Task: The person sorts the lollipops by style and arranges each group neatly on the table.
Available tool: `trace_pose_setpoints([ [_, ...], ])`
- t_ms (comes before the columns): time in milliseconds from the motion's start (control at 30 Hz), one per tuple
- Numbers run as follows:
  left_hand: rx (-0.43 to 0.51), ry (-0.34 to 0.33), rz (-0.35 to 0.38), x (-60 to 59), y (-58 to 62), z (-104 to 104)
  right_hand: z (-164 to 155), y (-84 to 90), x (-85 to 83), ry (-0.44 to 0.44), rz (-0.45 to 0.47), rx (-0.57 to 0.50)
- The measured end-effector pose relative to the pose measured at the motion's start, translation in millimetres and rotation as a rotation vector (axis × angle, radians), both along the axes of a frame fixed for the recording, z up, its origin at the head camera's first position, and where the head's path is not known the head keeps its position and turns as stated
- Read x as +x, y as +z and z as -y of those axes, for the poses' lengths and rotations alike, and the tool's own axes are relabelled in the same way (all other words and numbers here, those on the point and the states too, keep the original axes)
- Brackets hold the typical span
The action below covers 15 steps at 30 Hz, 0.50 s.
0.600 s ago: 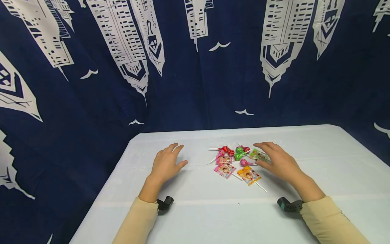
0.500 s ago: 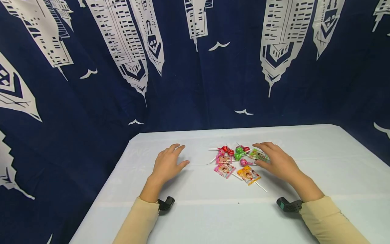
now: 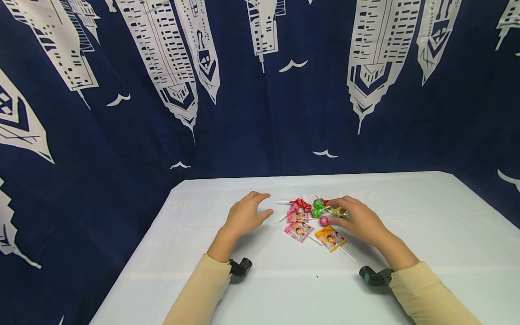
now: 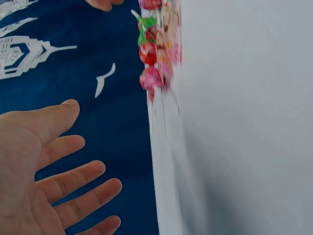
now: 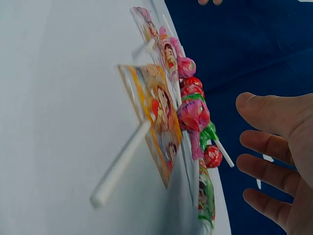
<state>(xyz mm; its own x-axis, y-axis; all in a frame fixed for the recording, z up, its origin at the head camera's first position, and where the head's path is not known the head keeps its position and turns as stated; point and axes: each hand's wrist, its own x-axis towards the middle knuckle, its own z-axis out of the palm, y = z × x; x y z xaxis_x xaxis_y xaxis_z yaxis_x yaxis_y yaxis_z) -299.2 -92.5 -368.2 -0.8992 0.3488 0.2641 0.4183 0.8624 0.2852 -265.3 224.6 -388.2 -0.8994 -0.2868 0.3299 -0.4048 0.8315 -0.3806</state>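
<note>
Several wrapped lollipops lie in a loose cluster on the white table (image 3: 276,293). Round ones in green (image 3: 318,204), red (image 3: 306,207) and pink (image 3: 324,220) wrappers sit among flat packets, one orange (image 3: 331,238) and one pink (image 3: 298,231). My left hand (image 3: 245,217) is left of the cluster, apart from it, fingers spread in the left wrist view. At the cluster's right side is my right hand (image 3: 359,222), its fingers extended over a green packet (image 5: 206,193) that it partly hides in the head view. Neither hand holds anything.
A dark blue cloth (image 3: 252,135) with white building and bird prints hangs behind the table's far edge. Each wrist wears a black camera, the left one (image 3: 241,267) and the right one (image 3: 375,276). White lollipop sticks point in various directions.
My left hand has moved right, closer to the lollipops. My right hand has shifted slightly left over the cluster's right side. The lollipops lie in the same arrangement.
</note>
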Motion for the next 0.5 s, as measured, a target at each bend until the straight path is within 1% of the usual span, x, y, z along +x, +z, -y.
trace_pose_setpoints([
  [133, 0.035, -0.025, 0.029, -6.9, -0.9, -17.3, 4.3, -1.7, -5.2, 0.02, 0.027, -0.042],
  [267, 0.08, -0.035, 0.083, -14.9, -3.7, -31.7, 7.1, -3.6, -9.2, 0.032, 0.054, -0.079],
  [367, 0.129, -0.035, 0.109, -21.9, -8.0, -40.5, 8.3, -5.8, -11.9, 0.034, 0.062, -0.094],
  [500, 0.207, -0.05, 0.127, -31.9, -17.7, -49.3, 9.5, -9.4, -13.5, 0.042, 0.066, -0.116],
])
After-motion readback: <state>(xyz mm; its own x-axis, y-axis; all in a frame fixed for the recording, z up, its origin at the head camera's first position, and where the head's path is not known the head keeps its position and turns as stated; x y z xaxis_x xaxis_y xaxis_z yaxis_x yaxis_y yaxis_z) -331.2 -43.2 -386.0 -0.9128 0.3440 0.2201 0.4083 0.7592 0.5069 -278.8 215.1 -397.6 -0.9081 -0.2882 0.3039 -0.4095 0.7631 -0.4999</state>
